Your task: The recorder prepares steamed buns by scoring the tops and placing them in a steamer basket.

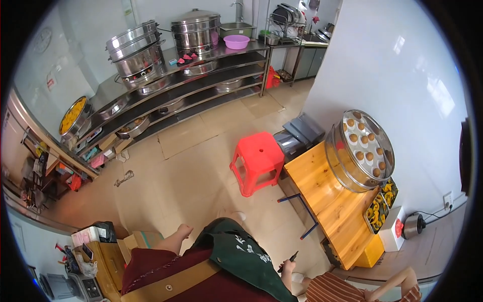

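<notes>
Left of the green apron (234,249), my left hand (185,230) hangs over the floor with its fingers curled in, and nothing shows in it. My right hand (287,267), on the apron's other side, is closed round a slim black pen-like object (289,261) that slants up to the right; its exact kind is too small to tell. Neither hand touches the furniture. To the right, a wooden table (327,186) bears a round metal steamer tier (347,166) with several brown balls on white papers (363,146), and trays of yellow-green pieces (378,211).
A red plastic stool (259,156) stands ahead, beside grey bins (299,136). Steel shelving (201,83) along the far wall carries large steamer pots (196,35) and a purple basin (236,42). At lower right is another person in a striped garment (332,288). Boxes (138,244) stand at lower left.
</notes>
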Demonstrator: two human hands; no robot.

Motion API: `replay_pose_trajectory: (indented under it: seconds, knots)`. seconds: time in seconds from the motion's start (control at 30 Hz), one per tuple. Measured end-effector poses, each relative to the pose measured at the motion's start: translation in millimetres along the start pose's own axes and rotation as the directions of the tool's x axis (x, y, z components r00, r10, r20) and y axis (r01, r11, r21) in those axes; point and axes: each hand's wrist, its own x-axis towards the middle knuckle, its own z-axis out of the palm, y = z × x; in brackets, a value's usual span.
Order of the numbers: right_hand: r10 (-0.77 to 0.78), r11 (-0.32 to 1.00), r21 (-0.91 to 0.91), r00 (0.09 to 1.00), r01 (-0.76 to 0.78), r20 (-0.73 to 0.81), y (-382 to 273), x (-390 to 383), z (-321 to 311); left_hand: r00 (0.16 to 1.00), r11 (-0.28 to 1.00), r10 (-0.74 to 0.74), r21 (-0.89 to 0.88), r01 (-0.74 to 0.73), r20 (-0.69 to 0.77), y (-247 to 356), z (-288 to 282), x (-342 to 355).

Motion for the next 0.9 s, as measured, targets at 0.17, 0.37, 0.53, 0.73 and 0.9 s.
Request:
replay_pose_trajectory:
  seconds: [0.17, 0.37, 0.53, 0.73, 0.9]
  knots:
    - [0.009, 1.000, -0.026, 0.999, -0.008, 0.038, 6, -8, -3, 0.999, 0.999, 0.032, -0.004, -0.032, 0.032, 34, 11, 12]
    - [0.239, 0.958, -0.174, 0.969, -0.226, 0.057, 74, -13, -49, 0.990, 0.990, 0.111, -0.094, -0.103, 0.088, 96, 20, 4]
    - [0.288, 0.943, -0.167, 0.957, -0.289, -0.033, 128, 41, -18, 0.961, 0.977, 0.212, -0.029, -0.211, 0.177, 129, 35, 10]
    - [0.190, 0.933, -0.337, 0.967, -0.123, 0.172, 50, 59, -23, 0.960, 0.959, 0.281, -0.034, -0.281, -0.016, 110, -2, 6]
    - [0.136, 0.963, -0.254, 0.973, -0.085, 0.189, -54, 12, 53, 0.981, 0.998, 0.047, 0.044, -0.040, -0.190, -3, -59, 37]
